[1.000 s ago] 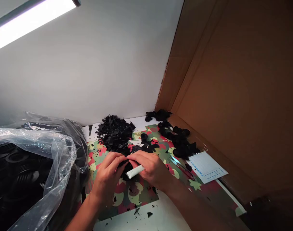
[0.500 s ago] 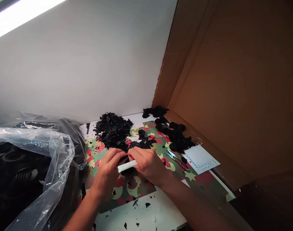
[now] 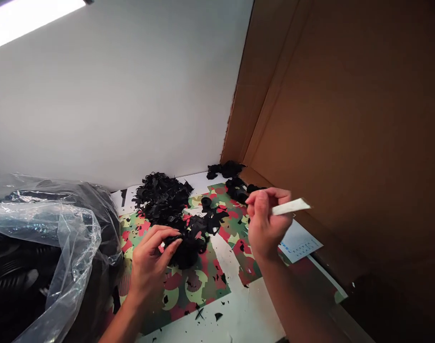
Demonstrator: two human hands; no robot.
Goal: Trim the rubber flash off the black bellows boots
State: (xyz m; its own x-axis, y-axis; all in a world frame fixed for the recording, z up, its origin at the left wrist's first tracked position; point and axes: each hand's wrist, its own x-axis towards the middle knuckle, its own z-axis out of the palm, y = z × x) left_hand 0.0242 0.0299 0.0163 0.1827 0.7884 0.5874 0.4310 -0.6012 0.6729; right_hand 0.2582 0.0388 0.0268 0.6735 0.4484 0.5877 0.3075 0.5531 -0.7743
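Observation:
My left hand [image 3: 151,259] pinches a small black rubber piece [image 3: 175,237] between thumb and fingertips, just above dark scraps on the camouflage-patterned sheet [image 3: 185,286]. Raised off the table, my right hand [image 3: 269,224] is closed around a tool with a flat white handle [image 3: 291,206]. The handle sticks out to the right; the tool's working end is mostly hidden by the fingers. Left of the right hand lie loose black scraps [image 3: 210,221] and one round black ring [image 3: 206,202]. Behind my left hand rises a heap of black shavings [image 3: 162,195].
A clear plastic bag [image 3: 74,238] full of black ribbed parts stands at the left. Black pieces [image 3: 232,168] lie along the cardboard wall [image 3: 339,143]. A white printed card [image 3: 303,242] lies at the right, partly behind my right wrist. A pale wall closes the back.
My hands have come apart. The right one has risen and moved right with the white-handled tool, now covering the scissors' spot. The left one has shifted slightly left and down.

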